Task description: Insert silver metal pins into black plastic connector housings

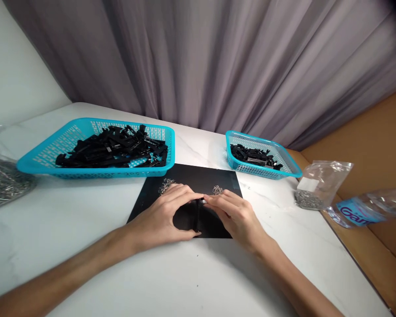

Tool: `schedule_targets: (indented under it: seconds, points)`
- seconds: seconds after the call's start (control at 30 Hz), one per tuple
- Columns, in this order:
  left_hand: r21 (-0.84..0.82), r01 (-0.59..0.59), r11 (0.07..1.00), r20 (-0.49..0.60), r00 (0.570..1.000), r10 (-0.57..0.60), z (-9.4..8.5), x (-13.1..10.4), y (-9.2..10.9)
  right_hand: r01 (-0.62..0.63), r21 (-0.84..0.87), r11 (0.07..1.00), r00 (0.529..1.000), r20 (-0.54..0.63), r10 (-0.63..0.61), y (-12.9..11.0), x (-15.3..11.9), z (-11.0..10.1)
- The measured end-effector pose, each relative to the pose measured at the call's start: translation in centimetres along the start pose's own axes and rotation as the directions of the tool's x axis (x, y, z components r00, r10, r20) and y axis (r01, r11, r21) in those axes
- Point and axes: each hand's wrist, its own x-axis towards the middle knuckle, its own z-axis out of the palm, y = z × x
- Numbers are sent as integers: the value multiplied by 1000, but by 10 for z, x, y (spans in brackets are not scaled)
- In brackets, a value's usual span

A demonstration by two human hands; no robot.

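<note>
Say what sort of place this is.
Likely a tabletop workstation for small parts, though the room itself is unclear: a large blue basket heaped with black parts, and small metal pieces on a black mat.

Slim, straight black part [197, 215], lengthwise in the left hand [163, 213]

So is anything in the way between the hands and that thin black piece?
Nothing visible is. The left hand grips the piece near both ends, and the right hand's fingertips are at its far end. The metal piles lie farther back on the mat.
</note>
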Motion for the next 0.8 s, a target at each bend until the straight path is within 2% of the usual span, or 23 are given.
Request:
schedule_targets:
  seconds: [0.17, 0.23, 0.33, 0.43, 0.57, 0.67, 0.73, 0.8]
  points:
    - [21, 6, 1000, -5, 1000, -6, 1, 2, 0, 19, -120, 993, 1000, 26, -15, -2, 1, 3]
    - [34, 15, 999, -2, 1000, -15, 0, 3, 0, -11, -150, 989, 1000, 21, 14, -4, 3, 2]
    - [59, 53, 997, -9, 999, -52, 1, 5, -1, -218, -57, 974, 976, -26, 217, -10, 7, -2]
    - [105, 108, 989, -61, 993, -102, 7, 8, -4, -444, 127, 887, 894, -1, 448, -18, 11, 3]
    - [118, 165, 979, -83, 984, -156, 11, 13, -4, -523, 283, 804, 834, -25, 551, -17, 11, 15]
    - [59, 150, 987, -122, 982, -142, 0, 15, 17, -528, 188, 828, 818, -152, 555, 4, 13, 4]
    - [0, 83, 997, -189, 978, -82, -13, 10, 43, -514, 11, 858, 813, -312, 491, 31, 17, -15]
    - [-80, 9, 997, -221, 975, -27, -23, -6, 71, -512, -226, 829, 820, -415, 394, 64, 24, -37]
